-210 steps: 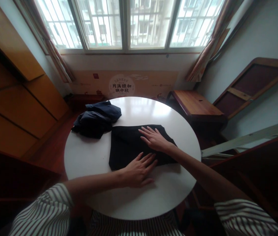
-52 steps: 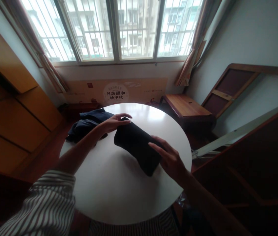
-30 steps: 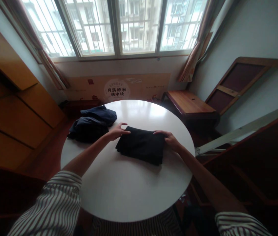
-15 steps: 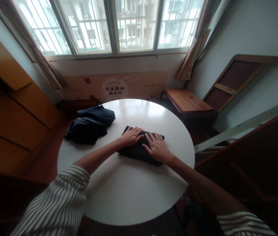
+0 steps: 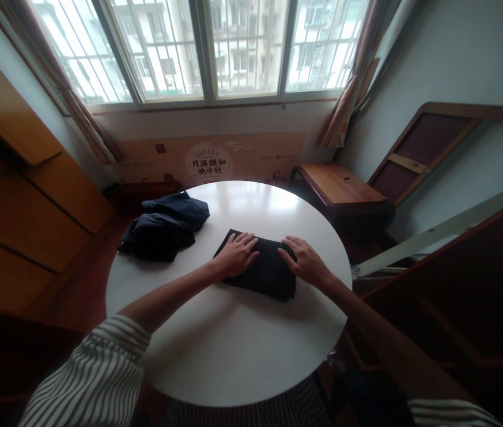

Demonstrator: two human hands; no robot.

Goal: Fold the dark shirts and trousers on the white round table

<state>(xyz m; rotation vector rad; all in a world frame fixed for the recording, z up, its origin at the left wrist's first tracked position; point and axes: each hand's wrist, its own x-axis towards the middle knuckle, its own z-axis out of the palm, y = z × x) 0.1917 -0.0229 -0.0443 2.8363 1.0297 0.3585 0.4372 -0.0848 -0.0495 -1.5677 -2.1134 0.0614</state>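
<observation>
A folded black garment [image 5: 266, 271], its exact kind not clear, lies flat as a rectangle near the middle of the round white table [image 5: 229, 350]. My left hand [image 5: 237, 255] rests on its left part, palm down, with the fingers stretched toward the far edge. At the garment's right edge is my right hand [image 5: 303, 260], its fingers extended and the thumb over the cloth. Neither hand grips the cloth. On the table's far left sits a loose heap of dark navy and black clothing [image 5: 166, 225], apart from both hands.
Beyond the table, a low wooden stand [image 5: 343, 185] is at the back right. Wooden cabinets [image 5: 20, 219] line the left side. A dark wooden frame with a pale metal rail [image 5: 447, 228] slants along the right. Barred windows [image 5: 207, 50] are ahead.
My right hand has slid right, from the garment's top to its right edge. My left hand has shifted slightly nearer to me. The folded garment stays in about the same place.
</observation>
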